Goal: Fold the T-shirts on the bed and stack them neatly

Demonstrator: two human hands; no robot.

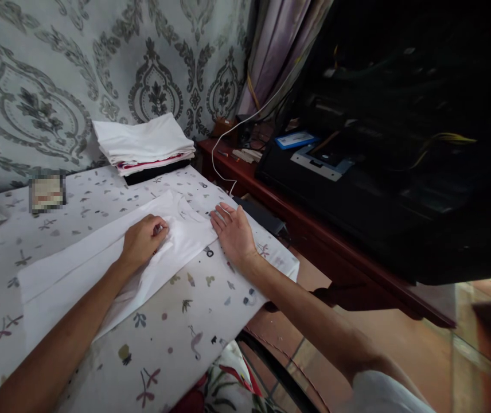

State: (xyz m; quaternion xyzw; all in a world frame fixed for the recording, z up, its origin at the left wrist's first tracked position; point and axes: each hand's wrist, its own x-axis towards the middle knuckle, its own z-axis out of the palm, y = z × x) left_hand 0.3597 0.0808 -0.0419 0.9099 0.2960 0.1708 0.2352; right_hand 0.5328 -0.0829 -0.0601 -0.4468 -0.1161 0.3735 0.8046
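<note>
The white T-shirt (99,261) lies on the printed cloth cover (202,298), its neckline turned towards the dark equipment and its body stretching away to the person's left. The left hand (143,238) rests over the upper part, fingers curled with thumb and forefinger close together; the fabric puckers beside the fingertips, but whether a pinch of it is caught between them I cannot tell. The right hand (237,236) is released, palm up and fingers spread, at the garment's outer edge near the neckline. Handling seems best kept light here: thin, soft fabric like this likely creases wherever it is squeezed, so a flat palm would serve better than a curled grip for easing out the ruck by the left hand. Smoothing should run from that ruck towards the outer edges, with one hand steadying the cloth so the whole shirt does not slide. The ridges near the left forearm deserve the same care, and lifting that forearm a little would keep it from dragging the fabric. The right hand could turn palm down to square the edge near the neckline. The stack of folded garments (146,143) sits well apart, near the patterned wall covering (112,63), leaving the elbows room.
</note>
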